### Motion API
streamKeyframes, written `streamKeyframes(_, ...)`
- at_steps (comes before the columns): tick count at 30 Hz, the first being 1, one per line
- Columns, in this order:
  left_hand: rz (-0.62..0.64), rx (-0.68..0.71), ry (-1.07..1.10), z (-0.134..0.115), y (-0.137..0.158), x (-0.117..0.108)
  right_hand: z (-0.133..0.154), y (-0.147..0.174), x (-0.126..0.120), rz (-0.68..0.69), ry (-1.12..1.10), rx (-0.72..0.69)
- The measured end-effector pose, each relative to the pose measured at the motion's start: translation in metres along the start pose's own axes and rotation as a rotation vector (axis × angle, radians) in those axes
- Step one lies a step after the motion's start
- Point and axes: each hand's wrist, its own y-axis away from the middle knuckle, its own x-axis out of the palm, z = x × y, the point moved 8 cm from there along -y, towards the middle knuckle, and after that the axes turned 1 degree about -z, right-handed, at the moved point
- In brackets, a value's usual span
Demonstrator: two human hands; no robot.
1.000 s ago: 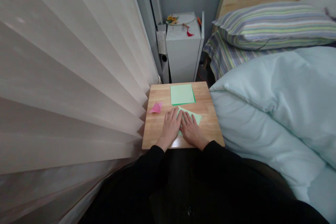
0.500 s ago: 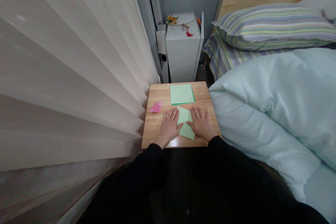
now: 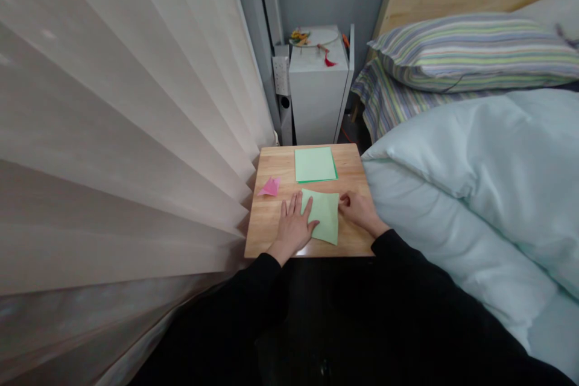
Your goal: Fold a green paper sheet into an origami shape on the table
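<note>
A light green square sheet of paper (image 3: 326,217) lies on a small wooden table (image 3: 271,226), with faint creases across it. My left hand (image 3: 294,223) rests flat over its left side, fingers spread and thumb reaching onto the sheet. At the right edge, my right hand (image 3: 359,211) is closed with curled fingers, and its fingertips pinch the paper near the upper right corner. Just beyond lies a stack of green paper (image 3: 315,164), pale on top with a darker green edge showing. A pink folded paper piece (image 3: 270,186) sits left of the stack.
A pleated curtain (image 3: 181,151) hangs close along the table's left side. On the right is a bed with a pale blue quilt (image 3: 452,193) and a striped pillow (image 3: 470,51). Behind the table stands a white cabinet (image 3: 316,102) with small decorations on top.
My right hand has gone from lying flat to curled, moving right to the sheet's edge. The paper, with folded-in sides before, now spreads wider as a square. My left hand stays flat on it.
</note>
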Motion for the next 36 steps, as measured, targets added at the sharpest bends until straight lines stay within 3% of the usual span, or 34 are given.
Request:
streamKeyframes(8, -0.011, 0.023, 0.036, 0.001, -0.005, -0.007, 0.006, 0.002, -0.002, 0.009, -0.383, 0.013)
streamKeyframes(13, 0.012, 0.047, 0.048, 0.006, -0.011, -0.001, 0.016, 0.012, 0.014, -0.093, -0.271, -0.042)
streamKeyframes(20, -0.02, 0.053, 0.05, 0.019, -0.016, -0.004, 0.041, 0.022, 0.034, -0.173, -0.085, -0.369)
streamKeyframes(24, -0.001, 0.064, 0.05, 0.025, -0.018, -0.006, 0.057, 0.033, 0.046, -0.097, 0.113, -0.581)
streamKeyframes(28, -0.007, 0.046, 0.036, 0.032, -0.021, -0.003, 0.064, 0.043, 0.054, -0.012, 0.275, -0.707)
streamKeyframes(33, -0.037, 0.033, 0.01, 0.034, -0.023, 0.001, 0.07, 0.048, 0.056, -0.006, 0.327, -0.738)
streamKeyframes(36, -0.028, 0.049, 0.016, 0.032, -0.022, 0.0, 0.065, 0.039, 0.053, -0.112, 0.239, -0.596)
